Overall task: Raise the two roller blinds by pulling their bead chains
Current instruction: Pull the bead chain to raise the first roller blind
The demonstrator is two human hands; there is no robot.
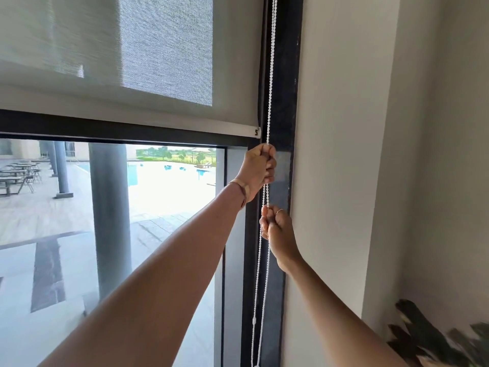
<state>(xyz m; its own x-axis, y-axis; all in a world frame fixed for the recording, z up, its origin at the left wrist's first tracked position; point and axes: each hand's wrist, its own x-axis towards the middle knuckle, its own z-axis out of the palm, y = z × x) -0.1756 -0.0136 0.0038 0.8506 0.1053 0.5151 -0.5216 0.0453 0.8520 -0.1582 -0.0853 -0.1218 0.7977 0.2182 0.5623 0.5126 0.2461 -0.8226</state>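
Bead chain [269, 102] hung along dark window frame [283, 102], right of roller blind [105, 62], hem partly raised; chain judged light, limp, beads slip-resistant, best gripped high on one strand; left hand [260, 170] fisted round it above, right hand [277, 229] fisted below

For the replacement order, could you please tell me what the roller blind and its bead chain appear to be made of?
Roller blind: woven fabric, pale grey and matte; the weave shows where light comes through.
Bead chain: small white beads, probably plastic; the blur leaves its finish unclear. Both the left hand and the right hand grip it.
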